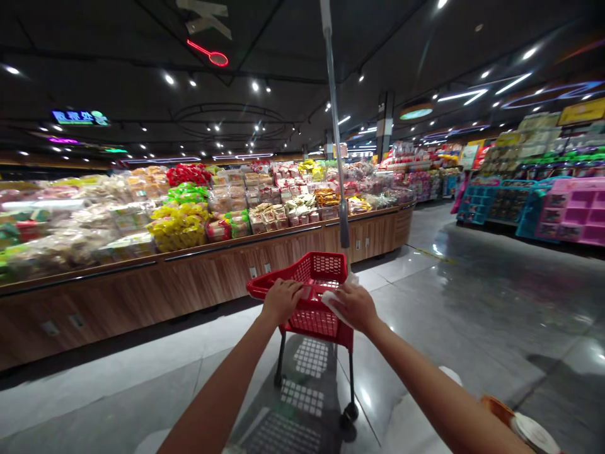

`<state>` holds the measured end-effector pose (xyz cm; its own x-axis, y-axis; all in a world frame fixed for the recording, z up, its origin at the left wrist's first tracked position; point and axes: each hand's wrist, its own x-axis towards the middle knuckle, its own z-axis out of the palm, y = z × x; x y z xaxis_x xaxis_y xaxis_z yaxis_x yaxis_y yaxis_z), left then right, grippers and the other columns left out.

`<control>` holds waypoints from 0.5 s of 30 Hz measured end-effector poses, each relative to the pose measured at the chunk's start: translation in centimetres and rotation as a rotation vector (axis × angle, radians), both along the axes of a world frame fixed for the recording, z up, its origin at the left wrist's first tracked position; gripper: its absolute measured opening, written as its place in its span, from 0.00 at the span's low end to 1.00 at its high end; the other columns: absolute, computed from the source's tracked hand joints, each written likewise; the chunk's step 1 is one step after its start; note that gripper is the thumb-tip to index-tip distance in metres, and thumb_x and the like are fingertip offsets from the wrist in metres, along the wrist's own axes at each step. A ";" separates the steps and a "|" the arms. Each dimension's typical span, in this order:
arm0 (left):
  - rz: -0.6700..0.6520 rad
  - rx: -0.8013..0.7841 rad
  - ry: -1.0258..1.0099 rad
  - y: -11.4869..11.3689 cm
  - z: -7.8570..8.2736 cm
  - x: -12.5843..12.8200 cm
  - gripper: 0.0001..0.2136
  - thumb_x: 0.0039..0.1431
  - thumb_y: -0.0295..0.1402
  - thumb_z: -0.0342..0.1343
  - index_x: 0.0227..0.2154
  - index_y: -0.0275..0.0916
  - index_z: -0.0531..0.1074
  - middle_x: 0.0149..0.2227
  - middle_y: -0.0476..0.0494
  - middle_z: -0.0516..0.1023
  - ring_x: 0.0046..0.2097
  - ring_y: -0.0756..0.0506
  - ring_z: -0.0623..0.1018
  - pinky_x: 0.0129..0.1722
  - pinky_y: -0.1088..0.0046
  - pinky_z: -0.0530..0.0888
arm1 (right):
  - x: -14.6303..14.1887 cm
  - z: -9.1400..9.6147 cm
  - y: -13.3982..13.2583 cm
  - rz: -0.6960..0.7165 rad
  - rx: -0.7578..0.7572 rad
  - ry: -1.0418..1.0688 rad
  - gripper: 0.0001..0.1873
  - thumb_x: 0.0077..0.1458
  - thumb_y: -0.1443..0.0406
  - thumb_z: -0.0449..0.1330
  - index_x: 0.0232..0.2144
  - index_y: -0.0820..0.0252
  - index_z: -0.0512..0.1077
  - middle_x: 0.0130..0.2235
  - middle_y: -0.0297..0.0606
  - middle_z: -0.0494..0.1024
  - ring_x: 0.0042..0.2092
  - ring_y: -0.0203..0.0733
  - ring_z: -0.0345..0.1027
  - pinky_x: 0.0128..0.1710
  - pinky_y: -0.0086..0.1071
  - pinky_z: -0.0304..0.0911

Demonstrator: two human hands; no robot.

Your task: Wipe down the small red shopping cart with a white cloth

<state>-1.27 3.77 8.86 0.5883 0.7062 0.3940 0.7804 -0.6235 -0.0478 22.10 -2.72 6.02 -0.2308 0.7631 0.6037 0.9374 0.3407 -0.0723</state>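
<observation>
A red plastic shopping cart [317,268] on thin dark legs with wheels stands right in front of me. My left hand [282,297] rests on the left part of its handle with the fingers curled over it. My right hand [353,306] grips the right part of the handle. Pinched in that same hand is a crumpled white piece [334,304], thin like tissue or plastic; I cannot tell which. Through the lattice of the basket no goods show, though my hands hide part of it.
Along the left runs a wood-panelled display counter [227,271] heaped with packaged foods [182,221]. A grey pole [336,126] rises just beyond the cart. Pink shelving [574,211] and blue racks [496,202] stand at right. Glossy grey floor [454,302] stretches between. A white-lidded cup [532,432] shows at lower right.
</observation>
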 end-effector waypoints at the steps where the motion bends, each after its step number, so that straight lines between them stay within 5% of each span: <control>1: -0.024 -0.013 0.008 0.1 0.3 -0.2 0.17 0.68 0.35 0.38 0.46 0.43 0.73 0.49 0.45 0.77 0.51 0.44 0.73 0.54 0.63 0.65 | 0.8 0.2 0.0 -0.019 -0.014 0.016 0.16 0.63 0.55 0.50 0.41 0.53 0.75 0.39 0.38 0.76 0.38 0.40 0.66 0.39 0.32 0.55; 4: 0.077 -0.034 -0.029 0.3 0.1 -0.5 0.17 0.68 0.35 0.39 0.46 0.40 0.72 0.49 0.43 0.77 0.51 0.45 0.74 0.51 0.67 0.67 | 0.9 0.9 0.3 -0.113 -0.063 0.052 0.17 0.64 0.56 0.48 0.42 0.53 0.75 0.39 0.38 0.76 0.37 0.39 0.66 0.38 0.31 0.55; 8: 0.304 -0.118 -0.116 -0.3 -1.0 0.5 0.17 0.68 0.34 0.36 0.47 0.40 0.70 0.47 0.44 0.77 0.48 0.45 0.76 0.45 0.69 0.70 | -4.6 1.8 1.2 -0.170 -0.051 0.046 0.16 0.65 0.59 0.47 0.42 0.56 0.75 0.40 0.41 0.75 0.40 0.43 0.65 0.39 0.34 0.55; 12: 0.368 -0.164 -0.151 -1.2 -1.2 0.8 0.19 0.68 0.36 0.35 0.45 0.43 0.72 0.45 0.45 0.78 0.45 0.44 0.77 0.41 0.69 0.71 | -9.7 2.3 2.1 -0.077 -0.040 0.023 0.18 0.65 0.62 0.46 0.40 0.59 0.75 0.40 0.45 0.74 0.41 0.46 0.64 0.42 0.38 0.55; 15: 0.415 -0.120 -0.175 -1.8 -1.2 0.3 0.18 0.67 0.35 0.37 0.49 0.43 0.71 0.47 0.44 0.78 0.45 0.44 0.78 0.43 0.69 0.70 | -8.4 1.9 2.3 0.010 0.002 0.037 0.17 0.64 0.56 0.47 0.46 0.53 0.72 0.46 0.41 0.73 0.44 0.45 0.63 0.47 0.40 0.53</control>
